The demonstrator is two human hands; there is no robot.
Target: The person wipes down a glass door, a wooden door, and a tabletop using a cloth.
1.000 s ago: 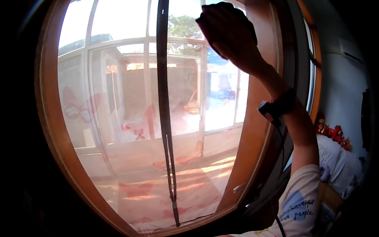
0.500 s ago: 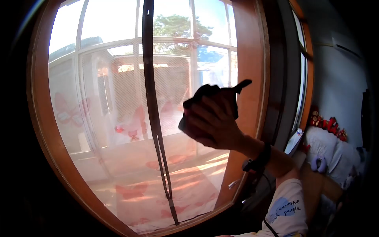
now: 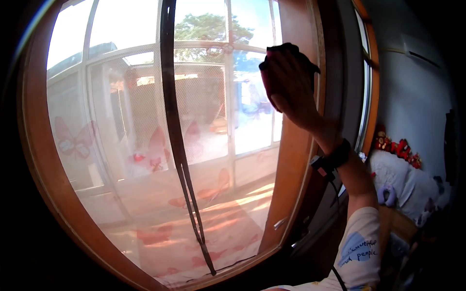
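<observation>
Cloth (image 3: 268, 83), dark with a reddish side, sits under the palm of the raised right hand (image 3: 294, 89), in front of the upper right side of a window's wooden frame (image 3: 286, 194). In the head view, the right hand holds the cloth with fingers extended close together; whether it touches the frame, I cannot tell. The left hand is out of view. Left of them hangs a sheer butterfly-print screen (image 3: 213, 194) with a dark vertical strip (image 3: 167, 72). The bunched cloth could slip from the flat palm if its loose edge snags on the frame. The cable (image 3: 337, 194) below the wrist device (image 3: 321, 166) could catch on the silver handle (image 3: 280, 223) if the arm swings low. No container can be made out clearly; at right, red toys (image 3: 400, 148) and a purple neck pillow (image 3: 387, 195) lie on white bedding (image 3: 388, 169).
</observation>
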